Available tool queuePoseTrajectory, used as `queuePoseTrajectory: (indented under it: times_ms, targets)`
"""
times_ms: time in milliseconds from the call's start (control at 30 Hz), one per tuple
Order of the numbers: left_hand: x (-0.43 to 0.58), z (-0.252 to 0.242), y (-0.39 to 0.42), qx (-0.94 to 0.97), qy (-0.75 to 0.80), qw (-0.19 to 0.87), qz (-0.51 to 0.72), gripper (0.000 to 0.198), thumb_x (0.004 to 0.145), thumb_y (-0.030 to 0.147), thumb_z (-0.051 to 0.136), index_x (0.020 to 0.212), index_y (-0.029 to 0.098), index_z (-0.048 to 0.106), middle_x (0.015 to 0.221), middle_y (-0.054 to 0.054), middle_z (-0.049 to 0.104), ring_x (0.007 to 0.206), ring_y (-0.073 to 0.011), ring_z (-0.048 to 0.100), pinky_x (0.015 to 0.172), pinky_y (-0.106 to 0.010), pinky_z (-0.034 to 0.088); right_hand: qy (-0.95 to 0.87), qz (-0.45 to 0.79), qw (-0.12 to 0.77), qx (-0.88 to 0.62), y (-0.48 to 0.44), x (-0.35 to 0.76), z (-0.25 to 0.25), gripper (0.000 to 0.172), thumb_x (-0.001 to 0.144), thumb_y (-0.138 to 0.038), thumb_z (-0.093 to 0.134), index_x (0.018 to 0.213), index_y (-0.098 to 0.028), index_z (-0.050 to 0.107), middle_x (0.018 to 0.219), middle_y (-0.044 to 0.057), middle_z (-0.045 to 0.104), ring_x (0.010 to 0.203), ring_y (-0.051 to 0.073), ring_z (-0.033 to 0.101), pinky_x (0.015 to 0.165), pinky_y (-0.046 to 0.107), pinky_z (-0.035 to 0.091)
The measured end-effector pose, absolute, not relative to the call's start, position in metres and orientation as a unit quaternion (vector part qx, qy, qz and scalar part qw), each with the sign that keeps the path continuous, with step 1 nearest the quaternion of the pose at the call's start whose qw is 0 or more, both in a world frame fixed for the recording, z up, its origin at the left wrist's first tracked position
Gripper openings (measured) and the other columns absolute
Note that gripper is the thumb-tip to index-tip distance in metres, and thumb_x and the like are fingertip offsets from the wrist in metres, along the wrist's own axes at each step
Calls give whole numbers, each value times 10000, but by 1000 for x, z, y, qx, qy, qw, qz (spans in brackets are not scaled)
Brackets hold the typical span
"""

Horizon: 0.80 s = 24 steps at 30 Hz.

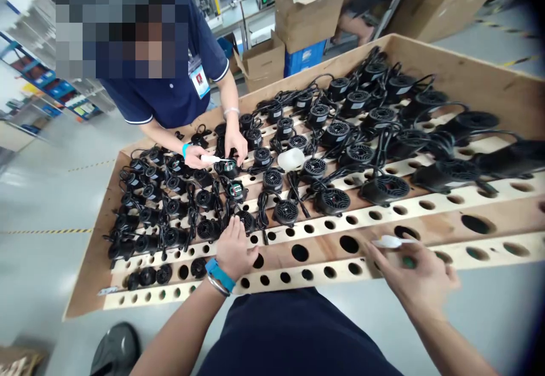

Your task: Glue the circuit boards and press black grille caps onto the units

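My left hand (233, 250), with a blue band and a metal bangle at the wrist, reaches forward. Its outstretched fingertips rest at the near edge of a black round fan-like unit (246, 220) and partly cover it. Just beyond sits an uncovered unit (237, 190) showing a green circuit board. Over the tray's near right side, my right hand (419, 274) is closed on a small white squeeze bottle (392, 242) between thumb and fingers. Several black units with grille tops, such as one grille-topped unit (286, 211), stand in rows with coiled cables.
Opposite me, a co-worker's hand (196, 157) holds a white bottle (210, 159) at another uncovered unit (229, 167). A translucent white container (291, 159) lies among the units. Wooden walls (460, 63) surround the perforated strips (306, 275). Cardboard boxes (306, 18) stand behind.
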<state>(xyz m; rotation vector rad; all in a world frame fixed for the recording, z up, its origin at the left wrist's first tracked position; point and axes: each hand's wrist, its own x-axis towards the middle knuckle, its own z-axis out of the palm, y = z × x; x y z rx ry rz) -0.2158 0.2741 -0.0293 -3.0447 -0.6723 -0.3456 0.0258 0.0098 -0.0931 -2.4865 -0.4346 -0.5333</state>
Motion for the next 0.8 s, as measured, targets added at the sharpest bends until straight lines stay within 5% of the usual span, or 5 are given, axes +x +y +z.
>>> queuePoseTrajectory:
  times_ms: [300, 400, 500, 667, 800]
  targets:
    - [-214, -25, 272, -968, -209, 32, -132, 565, 736, 364, 597, 1124, -46, 612, 1222, -280, 592, 1178, -348, 563, 912, -423, 545, -230, -362, 298, -853, 9, 56, -120, 714, 633, -872, 414, 354, -232, 266, 298, 4, 322, 312, 118, 293, 569, 386, 231]
    - [-213, -23, 270, -967, -206, 35, -147, 533, 754, 358, 577, 1115, -32, 617, 1218, -270, 599, 1167, -343, 573, 901, -424, 555, -291, -352, 315, -832, 8, 47, -99, 541, 746, -678, 563, 471, -222, 469, 407, 18, 490, 362, 165, 443, 506, 363, 299]
    - [-212, -25, 269, -962, -208, 47, -170, 499, 780, 349, 556, 1121, -11, 611, 1210, -259, 607, 1158, -334, 581, 897, -420, 560, -337, -256, 358, -832, 17, 31, -69, 294, 838, -455, 604, 745, -176, 612, 701, 63, 660, 617, 204, 623, 570, 333, 447]
    - [-211, -24, 268, -958, -208, 54, -189, 520, 772, 358, 573, 1158, 9, 581, 1218, -245, 606, 1159, -331, 580, 896, -408, 561, -362, -199, 448, -793, 48, 16, -34, 141, 832, -319, 643, 833, -187, 592, 852, 62, 665, 771, 188, 650, 691, 295, 525]
    - [-209, -15, 257, -959, -247, 32, -135, 768, 712, 461, 638, 1297, -7, 469, 1299, -261, 539, 1224, -349, 522, 930, -407, 539, -381, -128, 515, -757, 65, 12, -24, 133, 826, -309, 633, 895, -197, 608, 892, 63, 658, 808, 197, 650, 743, 328, 544]
